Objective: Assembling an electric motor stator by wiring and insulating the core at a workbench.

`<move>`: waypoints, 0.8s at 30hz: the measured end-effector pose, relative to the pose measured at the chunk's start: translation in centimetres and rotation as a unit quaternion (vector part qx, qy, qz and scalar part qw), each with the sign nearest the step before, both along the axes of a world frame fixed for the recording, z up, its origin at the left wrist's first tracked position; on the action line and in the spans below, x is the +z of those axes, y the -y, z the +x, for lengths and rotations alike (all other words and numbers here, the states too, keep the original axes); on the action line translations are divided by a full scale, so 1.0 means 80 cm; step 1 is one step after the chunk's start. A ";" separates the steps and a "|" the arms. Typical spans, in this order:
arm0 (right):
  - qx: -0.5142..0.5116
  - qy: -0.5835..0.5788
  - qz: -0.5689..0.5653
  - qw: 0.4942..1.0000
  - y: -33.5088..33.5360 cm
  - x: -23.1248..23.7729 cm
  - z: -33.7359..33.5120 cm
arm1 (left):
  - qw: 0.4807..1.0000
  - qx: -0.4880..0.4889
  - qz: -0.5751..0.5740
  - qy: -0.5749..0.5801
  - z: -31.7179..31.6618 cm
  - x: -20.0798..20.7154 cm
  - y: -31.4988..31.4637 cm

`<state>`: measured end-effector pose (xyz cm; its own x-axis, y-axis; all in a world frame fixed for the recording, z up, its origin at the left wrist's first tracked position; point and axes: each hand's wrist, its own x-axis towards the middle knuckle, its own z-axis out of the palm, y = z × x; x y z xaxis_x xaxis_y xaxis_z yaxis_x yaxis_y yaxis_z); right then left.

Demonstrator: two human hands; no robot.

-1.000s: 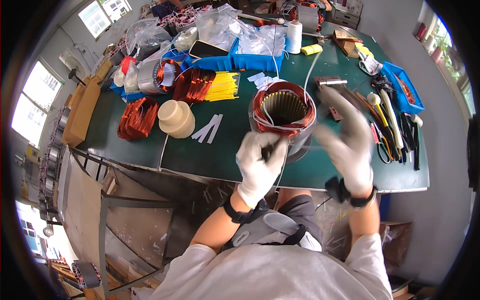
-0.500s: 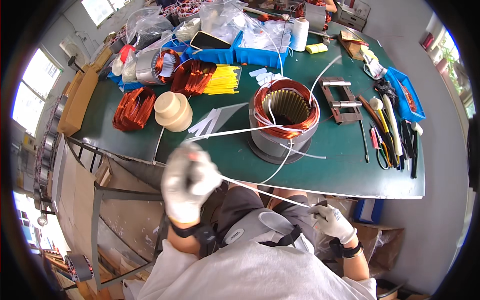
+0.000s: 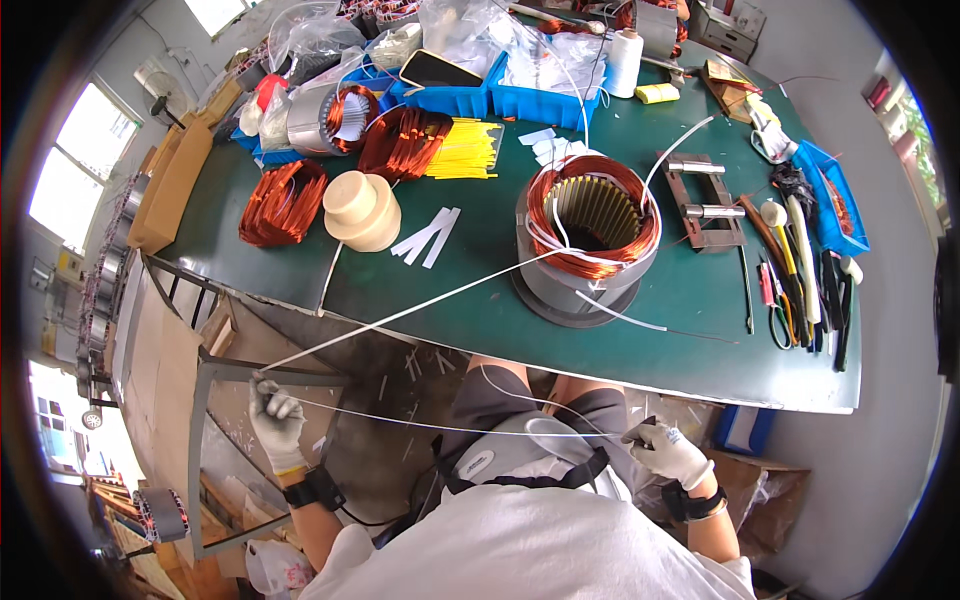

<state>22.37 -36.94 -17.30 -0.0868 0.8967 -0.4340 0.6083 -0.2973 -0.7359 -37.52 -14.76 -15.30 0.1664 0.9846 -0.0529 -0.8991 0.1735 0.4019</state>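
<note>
— Where is the string?

— My left hand (image 3: 277, 418) is out to the left, below the table (image 3: 480, 270), fingers pinched on the white string (image 3: 400, 315). It runs long, up and right, to the stator (image 3: 585, 240) far from me.

— And the other hand?

— My right hand (image 3: 668, 452) is low by my body, closed on the other string end. Both hands are far from the stator, about the same.

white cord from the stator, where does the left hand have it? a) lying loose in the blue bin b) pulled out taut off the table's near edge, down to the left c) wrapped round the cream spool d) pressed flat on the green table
b: the left hand grips the white cord, which runs in a straight taut line from the stator past the green table edge.
</note>
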 end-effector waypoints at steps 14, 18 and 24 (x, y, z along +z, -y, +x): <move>-0.189 0.133 0.522 0.821 -0.150 0.118 -0.083 | 0.759 -0.090 0.198 -0.614 0.330 0.099 -0.009; -0.204 0.172 0.507 0.820 -0.182 0.136 -0.098 | 0.493 0.182 0.555 -0.645 0.421 0.123 -0.031; -0.187 0.163 0.496 0.832 -0.170 0.131 -0.092 | 0.447 0.033 0.643 -0.621 0.452 0.158 -0.054</move>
<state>15.03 -23.35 -6.80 0.2555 0.7662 0.5896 0.8248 0.1455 -0.5465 -1.33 -10.42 -2.64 0.7630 0.3351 0.5528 0.1713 -0.9294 0.3269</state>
